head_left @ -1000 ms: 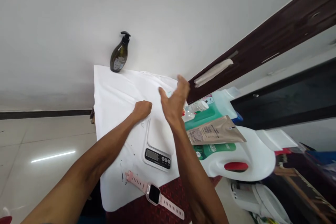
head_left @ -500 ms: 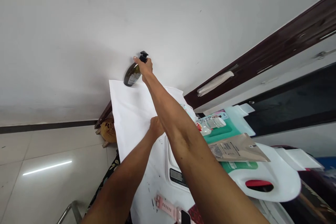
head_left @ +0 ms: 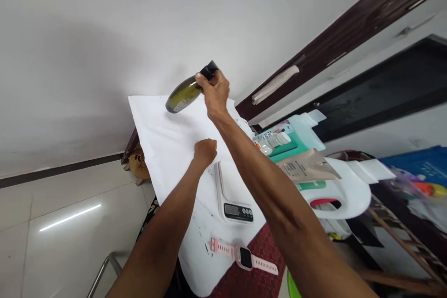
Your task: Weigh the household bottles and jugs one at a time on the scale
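Note:
A dark green pump bottle (head_left: 183, 95) with a black pump head is tilted above the far end of the white cloth (head_left: 157, 135). My right hand (head_left: 217, 93) grips it round the neck, just under the pump. On the cloth nearer to me rests my left hand (head_left: 205, 151), closed in a fist with nothing visible in it. Right beside that fist lies a white kitchen scale (head_left: 237, 195) with a dark display and buttons. A pink smartwatch (head_left: 244, 258) is stretched out below the scale.
To the right stand a teal and clear bottle (head_left: 296, 135), a small clear bottle (head_left: 274, 142), a brown pouch (head_left: 307, 167) and a large white jug (head_left: 349, 191). A wall (head_left: 139, 23) rises behind the cloth. At lower left is a metal rail (head_left: 101, 272).
My right hand has lifted the pump bottle off the cloth's far edge and brought it right and closer, tilting it further. My left hand remains a fist on the cloth. The view has shifted.

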{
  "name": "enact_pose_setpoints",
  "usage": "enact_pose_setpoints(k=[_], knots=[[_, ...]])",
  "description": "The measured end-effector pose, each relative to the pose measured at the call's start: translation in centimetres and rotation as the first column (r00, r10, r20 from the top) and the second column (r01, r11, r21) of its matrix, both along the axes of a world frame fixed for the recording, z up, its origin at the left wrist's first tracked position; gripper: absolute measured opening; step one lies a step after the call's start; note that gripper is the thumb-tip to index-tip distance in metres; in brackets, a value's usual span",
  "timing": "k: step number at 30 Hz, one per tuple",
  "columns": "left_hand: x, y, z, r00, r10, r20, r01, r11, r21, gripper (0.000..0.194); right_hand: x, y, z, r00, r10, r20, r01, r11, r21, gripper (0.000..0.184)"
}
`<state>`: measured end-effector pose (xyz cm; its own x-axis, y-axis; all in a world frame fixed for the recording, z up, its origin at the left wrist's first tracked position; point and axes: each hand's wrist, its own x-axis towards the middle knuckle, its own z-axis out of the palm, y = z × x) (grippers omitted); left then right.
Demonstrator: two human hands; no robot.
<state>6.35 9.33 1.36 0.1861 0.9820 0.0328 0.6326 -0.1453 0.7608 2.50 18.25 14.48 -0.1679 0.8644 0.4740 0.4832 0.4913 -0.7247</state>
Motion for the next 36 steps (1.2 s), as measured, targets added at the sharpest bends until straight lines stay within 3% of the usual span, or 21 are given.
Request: enact_pose_setpoints(k=[5,7,9,11,14,18,21,27,32,36], knots=[[0.5,0.1,0.2,0.991,0.028,-0.134,-0.025,0.999,0.021,0.044,8.6,-7.5,7.4,0.987,-0.016,-0.160,0.048,0.979,0.199,0.040],[0.5,0.0,0.5,0.985,0.027,-0.169,-0.023,0.999,0.028,0.043,11.8,-10.8,10.0,0.991,-0.049,-0.125,0.079,0.965,0.250,0.035],[0.6,0.0,0.9,0.979,0.032,-0.201,-0.028,0.999,0.027,0.043,14.6,-13.6,11.2,0.992,-0.110,-0.059,0.121,0.963,0.239,0.035],[0.6,-0.1,1.3,0.972,0.040,-0.231,-0.035,0.999,0.025,0.042,17.0,-15.7,10.9,0.989,-0.147,-0.013,0.146,0.968,0.203,0.037],[0.6,-0.1,1.8,0.960,0.060,-0.272,-0.056,0.998,0.021,0.039,20.0,-17.8,8.4,0.988,-0.152,0.020,0.148,0.979,0.142,0.039],[0.7,-0.1,2.2,0.948,0.079,-0.310,-0.076,0.997,0.022,0.036,22.6,-19.4,5.0,0.979,-0.199,0.031,0.197,0.978,0.060,0.036],[0.8,0.1,2.0,0.947,0.083,-0.310,-0.076,0.996,0.036,0.035,24.0,-20.0,3.6,0.973,-0.231,0.028,0.231,0.973,0.014,0.036],[1.0,0.3,1.6,0.941,0.122,-0.315,-0.109,0.992,0.057,0.032,26.0,-19.9,2.7,0.974,-0.224,-0.021,0.224,0.975,-0.006,0.045],[1.2,0.1,2.2,0.940,0.135,-0.313,-0.131,0.991,0.034,0.035,27.5,-20.3,3.0,0.990,-0.125,-0.063,0.118,0.987,-0.108,0.057],[1.3,0.1,2.4,0.932,0.147,-0.332,-0.144,0.989,0.033,0.034,29.3,-21.0,3.0,0.975,-0.177,-0.135,0.161,0.979,-0.123,0.069]])
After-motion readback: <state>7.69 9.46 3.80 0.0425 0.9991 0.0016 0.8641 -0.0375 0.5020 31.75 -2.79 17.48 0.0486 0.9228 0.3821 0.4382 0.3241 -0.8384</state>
